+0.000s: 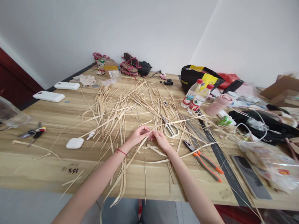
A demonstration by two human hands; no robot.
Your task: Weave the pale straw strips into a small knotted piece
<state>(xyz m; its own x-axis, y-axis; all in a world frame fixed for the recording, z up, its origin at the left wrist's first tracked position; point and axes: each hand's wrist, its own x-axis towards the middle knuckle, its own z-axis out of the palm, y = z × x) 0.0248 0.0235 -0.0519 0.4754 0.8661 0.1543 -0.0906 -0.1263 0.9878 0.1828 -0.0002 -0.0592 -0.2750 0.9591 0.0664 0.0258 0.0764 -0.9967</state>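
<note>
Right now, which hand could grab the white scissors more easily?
Probably the right hand: it pinches straw just beside the scissors; the left hand, also pinching straw, would have to cross over.

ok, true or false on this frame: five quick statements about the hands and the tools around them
1. The left hand and right hand meet, both pinching straw strips. True.
2. The right hand holds the scissors. False: they lie on the table just beyond it.
3. The pliers, orange-handled, lie right of the right hand. True.
4. The two bottles have blue caps. False: the caps are red.
5. A red cord circles the left wrist. True.
</note>
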